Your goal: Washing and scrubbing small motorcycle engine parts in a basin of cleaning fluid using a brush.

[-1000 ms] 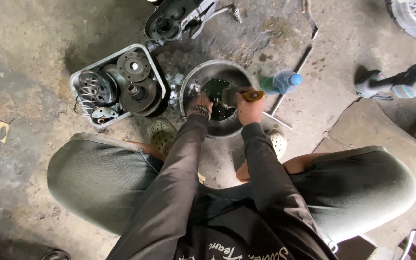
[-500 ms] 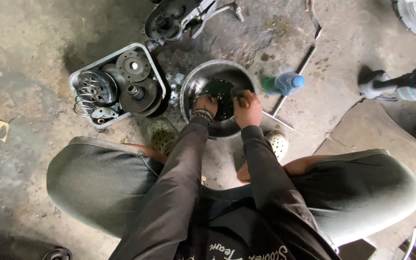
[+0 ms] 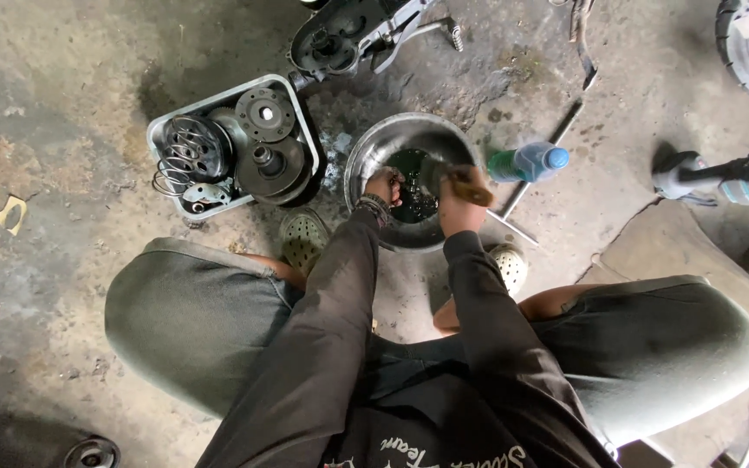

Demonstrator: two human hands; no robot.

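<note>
Both hands work inside the round steel bowl (image 3: 366,156) of dark liquid: the left hand (image 3: 385,186) grasps a dark part (image 3: 415,192), the right hand (image 3: 459,201) clenches a wooden-handled brush (image 3: 470,185).

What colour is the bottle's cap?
Blue: the bottle lies beside the metal bowl, head view.

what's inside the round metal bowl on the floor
Dark liquid fills the round metal bowl. The left hand dips in; the right hand holds a brown-handled brush. Whatever lies under the hands is hidden.
</note>
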